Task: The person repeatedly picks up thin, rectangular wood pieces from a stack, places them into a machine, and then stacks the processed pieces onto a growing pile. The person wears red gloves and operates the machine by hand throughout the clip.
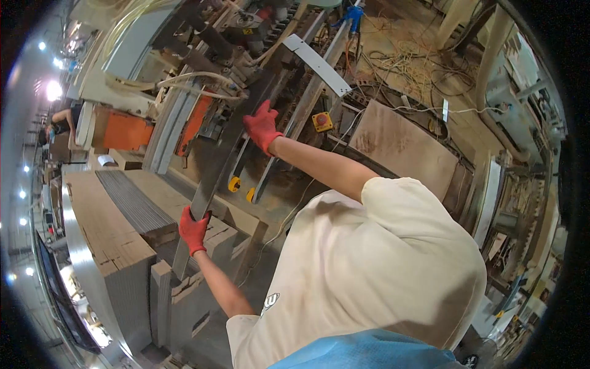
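Both my hands wear red gloves and hold one long, narrow dark panel that slants from a stack of boards up toward a machine. My left hand grips the panel's lower part, just above the stack. Higher up, my right hand is closed on the panel's edge, close to the machine's feed rail. The panel's upper end reaches in among the machine's parts, where I cannot see its tip.
Stacks of flat boards stand at the left and below my left hand. The machine with hoses and an orange cover fills the top. A grey strip lies on its rail. Cables litter the floor. Another person stands far left.
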Demonstrator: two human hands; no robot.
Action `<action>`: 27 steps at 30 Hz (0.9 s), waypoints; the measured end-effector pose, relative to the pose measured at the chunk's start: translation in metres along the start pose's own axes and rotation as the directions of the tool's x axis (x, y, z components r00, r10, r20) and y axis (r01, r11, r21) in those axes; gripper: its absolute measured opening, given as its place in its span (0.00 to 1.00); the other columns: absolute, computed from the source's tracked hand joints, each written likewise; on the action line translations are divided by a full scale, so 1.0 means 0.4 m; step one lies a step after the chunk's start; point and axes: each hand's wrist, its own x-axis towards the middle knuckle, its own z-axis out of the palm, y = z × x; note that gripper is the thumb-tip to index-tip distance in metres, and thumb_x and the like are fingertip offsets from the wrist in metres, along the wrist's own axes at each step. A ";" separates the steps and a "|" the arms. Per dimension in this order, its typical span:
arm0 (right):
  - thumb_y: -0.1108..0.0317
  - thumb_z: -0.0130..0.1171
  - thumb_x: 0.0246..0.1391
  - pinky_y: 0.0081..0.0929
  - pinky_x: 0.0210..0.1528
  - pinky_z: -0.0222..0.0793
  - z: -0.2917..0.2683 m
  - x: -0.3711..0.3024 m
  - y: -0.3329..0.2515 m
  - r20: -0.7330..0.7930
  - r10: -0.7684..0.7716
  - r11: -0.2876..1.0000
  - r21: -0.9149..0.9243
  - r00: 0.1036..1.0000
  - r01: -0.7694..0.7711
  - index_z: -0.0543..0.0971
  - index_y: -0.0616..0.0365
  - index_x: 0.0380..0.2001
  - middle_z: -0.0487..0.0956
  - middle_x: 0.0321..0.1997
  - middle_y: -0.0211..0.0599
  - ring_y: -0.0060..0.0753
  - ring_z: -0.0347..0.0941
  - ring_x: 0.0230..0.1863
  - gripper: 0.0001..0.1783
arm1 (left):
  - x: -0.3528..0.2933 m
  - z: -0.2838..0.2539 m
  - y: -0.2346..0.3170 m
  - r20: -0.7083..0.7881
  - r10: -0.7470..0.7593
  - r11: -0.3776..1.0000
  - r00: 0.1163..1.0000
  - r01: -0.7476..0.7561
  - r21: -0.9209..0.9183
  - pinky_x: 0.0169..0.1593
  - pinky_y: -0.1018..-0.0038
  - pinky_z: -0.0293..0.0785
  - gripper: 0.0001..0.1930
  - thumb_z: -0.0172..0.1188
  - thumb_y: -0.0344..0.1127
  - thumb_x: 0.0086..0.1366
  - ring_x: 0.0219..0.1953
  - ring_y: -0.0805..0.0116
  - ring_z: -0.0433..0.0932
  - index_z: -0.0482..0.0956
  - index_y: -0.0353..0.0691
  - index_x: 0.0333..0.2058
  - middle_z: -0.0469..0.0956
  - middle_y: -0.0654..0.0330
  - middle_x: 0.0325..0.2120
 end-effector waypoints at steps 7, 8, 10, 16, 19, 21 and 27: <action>0.60 0.58 0.60 0.52 0.53 0.65 0.154 0.162 0.090 0.262 -0.382 0.792 -0.401 0.886 0.460 0.86 0.49 0.45 0.81 0.51 0.51 0.56 0.73 0.53 0.14 | 0.126 0.007 0.036 -0.023 0.006 1.000 1.000 -0.006 -0.005 0.41 0.51 0.74 0.29 0.71 0.61 0.55 0.41 0.42 0.82 0.78 0.40 0.40 0.84 0.48 0.36; 0.60 0.57 0.60 0.51 0.51 0.65 0.168 0.188 0.101 0.276 -0.385 0.808 -0.360 0.880 0.467 0.86 0.49 0.44 0.81 0.49 0.49 0.55 0.74 0.52 0.14 | 0.151 0.008 0.047 -0.011 0.013 1.000 1.000 -0.013 -0.006 0.41 0.50 0.74 0.29 0.70 0.61 0.56 0.41 0.41 0.81 0.78 0.40 0.40 0.84 0.47 0.36; 0.60 0.57 0.60 0.50 0.48 0.66 0.165 0.139 0.066 0.302 -0.427 0.789 -0.335 0.852 0.515 0.86 0.51 0.41 0.82 0.46 0.48 0.53 0.75 0.50 0.13 | 0.147 0.015 0.038 0.006 0.001 1.000 1.000 -0.001 0.014 0.41 0.50 0.74 0.29 0.68 0.62 0.58 0.40 0.40 0.81 0.78 0.39 0.40 0.83 0.44 0.35; 0.65 0.63 0.53 0.42 0.41 0.74 0.069 0.112 0.003 0.302 -0.568 0.585 -0.506 0.765 0.634 0.85 0.59 0.32 0.83 0.44 0.54 0.50 0.80 0.45 0.09 | 0.162 0.031 0.034 0.016 0.024 0.998 1.000 -0.025 0.052 0.42 0.48 0.74 0.28 0.67 0.61 0.60 0.41 0.37 0.81 0.77 0.38 0.40 0.83 0.43 0.35; 0.60 0.66 0.51 0.43 0.44 0.74 -0.072 0.093 0.002 0.317 -0.430 0.903 0.155 0.845 0.401 0.85 0.56 0.37 0.83 0.44 0.50 0.49 0.79 0.43 0.13 | 0.141 0.038 0.005 0.016 0.003 0.998 1.000 -0.004 0.060 0.42 0.48 0.75 0.29 0.66 0.61 0.60 0.41 0.36 0.81 0.76 0.38 0.40 0.83 0.43 0.35; 0.58 0.68 0.51 0.42 0.44 0.74 -0.180 0.102 0.023 -0.097 -0.530 0.846 0.013 0.843 0.533 0.86 0.53 0.41 0.83 0.43 0.45 0.47 0.79 0.41 0.16 | 0.141 0.048 -0.009 0.030 -0.002 0.999 1.000 0.001 0.041 0.42 0.47 0.76 0.29 0.66 0.62 0.60 0.41 0.36 0.81 0.75 0.38 0.39 0.83 0.42 0.34; 0.46 0.69 0.55 0.38 0.48 0.73 -0.612 0.339 0.129 -0.095 -0.337 0.753 -0.625 0.937 0.208 0.78 0.57 0.55 0.81 0.46 0.46 0.46 0.77 0.46 0.32 | 0.172 0.037 0.014 0.059 0.047 0.997 0.997 -0.051 0.065 0.42 0.48 0.76 0.29 0.66 0.62 0.60 0.41 0.37 0.81 0.75 0.38 0.39 0.83 0.42 0.34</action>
